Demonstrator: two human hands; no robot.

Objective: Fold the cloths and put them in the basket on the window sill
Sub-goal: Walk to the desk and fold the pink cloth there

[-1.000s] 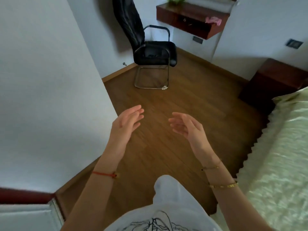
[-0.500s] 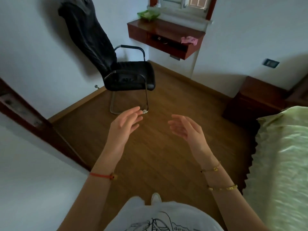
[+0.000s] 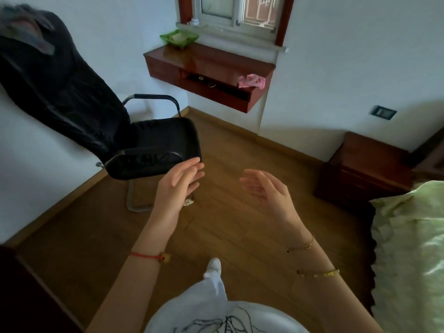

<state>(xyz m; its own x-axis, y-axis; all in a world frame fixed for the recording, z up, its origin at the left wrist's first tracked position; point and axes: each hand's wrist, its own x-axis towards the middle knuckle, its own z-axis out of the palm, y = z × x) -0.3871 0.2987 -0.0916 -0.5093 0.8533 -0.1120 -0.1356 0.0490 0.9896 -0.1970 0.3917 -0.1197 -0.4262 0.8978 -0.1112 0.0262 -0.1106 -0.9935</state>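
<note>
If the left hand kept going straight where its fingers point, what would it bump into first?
Likely the black chair, whose seat corner lies right by the fingertips of the left hand. Depth is unclear; if the hand clears that, the wooden shelf near the pink cloth comes next.

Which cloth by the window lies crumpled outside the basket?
The pink fabric cloth at the brown wooden drawer's right end; the pale folded cloth sits inside the green basket.

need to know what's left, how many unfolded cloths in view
1: the pink cloth crumpled on the open drawer under the window sill. Others may be hidden; chair-top fabric unclear.
</note>
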